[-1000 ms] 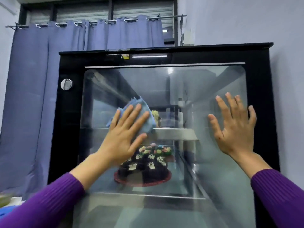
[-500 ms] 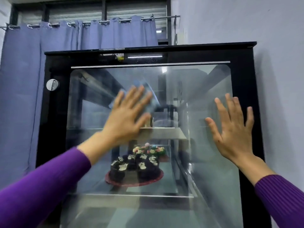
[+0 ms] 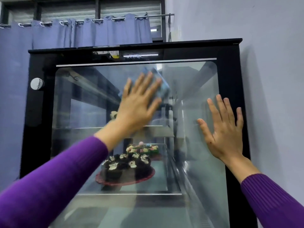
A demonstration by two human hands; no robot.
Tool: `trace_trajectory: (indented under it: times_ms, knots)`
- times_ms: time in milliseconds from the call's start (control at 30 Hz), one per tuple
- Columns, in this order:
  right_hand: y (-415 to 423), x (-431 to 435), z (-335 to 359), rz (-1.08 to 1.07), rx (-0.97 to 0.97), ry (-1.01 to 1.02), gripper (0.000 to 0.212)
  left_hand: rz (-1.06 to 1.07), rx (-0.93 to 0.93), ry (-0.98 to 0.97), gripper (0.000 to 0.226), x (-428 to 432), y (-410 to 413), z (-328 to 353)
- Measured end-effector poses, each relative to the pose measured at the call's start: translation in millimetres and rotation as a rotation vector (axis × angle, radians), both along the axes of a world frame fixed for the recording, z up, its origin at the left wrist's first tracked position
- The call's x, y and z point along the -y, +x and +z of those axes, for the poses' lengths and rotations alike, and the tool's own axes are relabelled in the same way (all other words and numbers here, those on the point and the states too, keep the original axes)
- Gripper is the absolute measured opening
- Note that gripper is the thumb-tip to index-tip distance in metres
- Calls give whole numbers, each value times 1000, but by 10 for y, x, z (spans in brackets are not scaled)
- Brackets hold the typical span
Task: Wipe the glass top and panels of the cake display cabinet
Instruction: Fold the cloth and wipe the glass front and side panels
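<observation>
The cake display cabinet (image 3: 39, 112) has a black frame and a large glass panel (image 3: 85, 145) facing me. My left hand (image 3: 139, 102) lies flat on the upper middle of the glass, pressing a blue cloth (image 3: 162, 83) against it; the cloth shows above and right of the fingers. My right hand (image 3: 223, 129) rests flat and spread on the right side of the panel, holding nothing. Inside, a chocolate cake (image 3: 126, 168) sits on a red plate on the lower shelf, with a flower-decorated cake (image 3: 144, 148) behind it.
A round silver lock (image 3: 37, 84) sits on the cabinet's left frame. Blue curtains (image 3: 82, 33) hang behind the cabinet on the left. A pale wall (image 3: 271, 79) stands close against the cabinet's right side.
My left hand has slid the cloth up and to the right across the glass. My right hand has stayed pressed on the right side of the panel.
</observation>
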State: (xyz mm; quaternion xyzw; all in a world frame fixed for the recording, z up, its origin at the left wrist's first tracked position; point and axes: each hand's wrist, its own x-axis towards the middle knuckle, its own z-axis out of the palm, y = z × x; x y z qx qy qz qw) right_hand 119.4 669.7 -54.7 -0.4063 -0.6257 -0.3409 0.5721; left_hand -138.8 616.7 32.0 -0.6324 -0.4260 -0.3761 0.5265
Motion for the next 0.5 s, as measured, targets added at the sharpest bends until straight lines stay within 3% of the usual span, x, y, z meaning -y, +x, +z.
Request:
trace_trajectory:
  times_ms: [133,200,233,300,400,467,500]
  knots:
    - [50,31,-12,106,1,7,63,27,-778,-193,57,128,-38,-1208]
    - [97,55,-15,188,19,4,62,9,-1030,-281,56,161,-110,-1019]
    - [115,63,-18,220,25,5,62,28,-1041,-273,57,152,-90,-784]
    - [126,68,-24,275,19,21,62,80,-844,-191,59,117,2,-220]
    - [121,71,-40,331,-6,62,62,100,-310,-98,59,42,173,427]
    - [131,76,-54,362,-6,84,62,34,-37,-74,61,-22,403,427]
    - [139,80,-64,385,-5,91,62,29,3,-47,62,-62,508,276]
